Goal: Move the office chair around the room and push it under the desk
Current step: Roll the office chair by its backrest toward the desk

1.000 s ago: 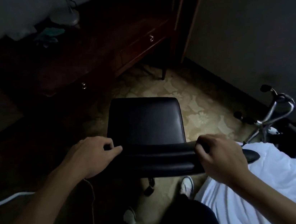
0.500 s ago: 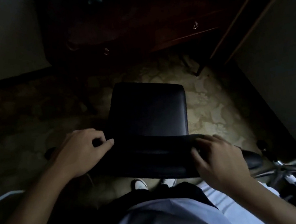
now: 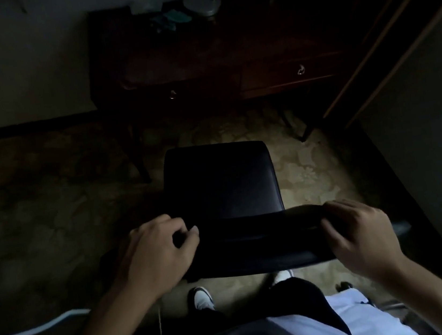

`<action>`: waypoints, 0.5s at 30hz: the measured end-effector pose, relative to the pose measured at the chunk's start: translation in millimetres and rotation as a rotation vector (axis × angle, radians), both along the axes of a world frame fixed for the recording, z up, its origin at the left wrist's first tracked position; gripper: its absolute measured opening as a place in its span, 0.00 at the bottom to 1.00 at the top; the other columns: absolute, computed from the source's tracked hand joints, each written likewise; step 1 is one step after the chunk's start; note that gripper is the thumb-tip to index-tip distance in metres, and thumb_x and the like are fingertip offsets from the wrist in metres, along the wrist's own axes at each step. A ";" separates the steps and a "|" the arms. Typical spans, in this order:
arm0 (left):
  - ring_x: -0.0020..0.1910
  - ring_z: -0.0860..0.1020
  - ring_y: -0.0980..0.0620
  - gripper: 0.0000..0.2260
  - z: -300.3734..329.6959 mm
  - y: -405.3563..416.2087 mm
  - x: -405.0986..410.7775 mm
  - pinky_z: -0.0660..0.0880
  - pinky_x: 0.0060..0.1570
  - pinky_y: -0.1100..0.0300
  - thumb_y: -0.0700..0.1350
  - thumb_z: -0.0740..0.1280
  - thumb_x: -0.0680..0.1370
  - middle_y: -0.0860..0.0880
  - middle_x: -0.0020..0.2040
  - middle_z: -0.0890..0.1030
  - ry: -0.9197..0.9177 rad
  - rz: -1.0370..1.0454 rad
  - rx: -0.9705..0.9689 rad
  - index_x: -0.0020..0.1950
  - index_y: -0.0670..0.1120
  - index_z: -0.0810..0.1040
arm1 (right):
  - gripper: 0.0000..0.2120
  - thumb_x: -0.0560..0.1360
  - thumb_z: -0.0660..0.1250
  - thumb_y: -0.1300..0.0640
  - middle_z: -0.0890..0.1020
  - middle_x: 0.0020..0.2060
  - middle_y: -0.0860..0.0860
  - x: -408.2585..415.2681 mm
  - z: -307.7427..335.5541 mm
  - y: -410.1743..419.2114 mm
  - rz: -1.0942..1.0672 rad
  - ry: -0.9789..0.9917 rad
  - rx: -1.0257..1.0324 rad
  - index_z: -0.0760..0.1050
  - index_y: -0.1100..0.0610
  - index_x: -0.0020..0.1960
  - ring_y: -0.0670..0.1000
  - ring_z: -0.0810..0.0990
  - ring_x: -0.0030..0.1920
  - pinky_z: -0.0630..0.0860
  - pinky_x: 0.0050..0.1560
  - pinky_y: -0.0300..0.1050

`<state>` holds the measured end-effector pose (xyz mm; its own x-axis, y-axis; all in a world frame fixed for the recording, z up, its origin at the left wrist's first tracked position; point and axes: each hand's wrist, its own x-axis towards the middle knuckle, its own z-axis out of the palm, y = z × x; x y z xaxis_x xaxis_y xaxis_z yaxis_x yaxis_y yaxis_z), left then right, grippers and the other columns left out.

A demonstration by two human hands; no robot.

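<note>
On the patterned floor (image 3: 313,172) in front of the dark wooden desk (image 3: 227,54) stands the black office chair (image 3: 220,184), its seat short of the kneehole. The left hand (image 3: 155,257) and right hand (image 3: 363,235) curl their fingers over the backrest's top edge, gripping it. Both desk drawers are closed, contents hidden

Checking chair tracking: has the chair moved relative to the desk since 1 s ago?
Yes. The chair now sits squarely in front of the desk, facing its knee gap; earlier the desk lay off to its left. Both hands grip the backrest.
</note>
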<state>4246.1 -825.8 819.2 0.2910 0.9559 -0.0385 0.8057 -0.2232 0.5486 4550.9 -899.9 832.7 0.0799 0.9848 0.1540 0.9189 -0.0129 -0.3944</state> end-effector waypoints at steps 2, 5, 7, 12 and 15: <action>0.26 0.72 0.57 0.14 3.0 -3.0 9.1 0.65 0.27 0.60 0.57 0.63 0.74 0.55 0.32 0.73 -0.012 -0.016 0.012 0.32 0.52 0.72 | 0.07 0.70 0.59 0.50 0.67 0.28 0.40 11.3 2.6 5.6 0.037 0.030 0.009 0.71 0.49 0.35 0.44 0.66 0.30 0.63 0.27 0.40; 0.26 0.71 0.56 0.11 8.9 -9.0 27.1 0.64 0.25 0.61 0.54 0.63 0.73 0.54 0.32 0.72 0.008 0.018 0.092 0.33 0.50 0.73 | 0.08 0.70 0.59 0.51 0.71 0.29 0.43 30.8 4.4 13.7 0.084 0.064 0.020 0.73 0.51 0.36 0.49 0.72 0.29 0.70 0.28 0.45; 0.25 0.69 0.55 0.12 9.7 -19.6 42.2 0.61 0.25 0.62 0.52 0.61 0.74 0.54 0.31 0.69 0.036 0.090 0.156 0.33 0.49 0.72 | 0.08 0.70 0.60 0.51 0.76 0.31 0.45 42.4 4.9 17.2 0.122 0.073 -0.003 0.76 0.53 0.38 0.50 0.75 0.30 0.72 0.29 0.46; 0.23 0.67 0.53 0.15 7.3 -48.0 95.5 0.63 0.22 0.59 0.51 0.58 0.76 0.53 0.30 0.68 0.040 0.294 0.200 0.31 0.48 0.70 | 0.09 0.70 0.60 0.51 0.77 0.31 0.46 83.2 5.2 35.3 0.216 0.005 -0.119 0.77 0.54 0.39 0.49 0.74 0.31 0.71 0.29 0.46; 0.24 0.66 0.54 0.15 9.2 -48.6 116.3 0.62 0.22 0.58 0.51 0.60 0.76 0.54 0.29 0.67 -0.002 0.383 0.269 0.30 0.48 0.68 | 0.13 0.71 0.57 0.48 0.76 0.30 0.47 102.4 4.1 52.5 0.268 0.010 -0.093 0.76 0.54 0.38 0.49 0.74 0.31 0.71 0.28 0.48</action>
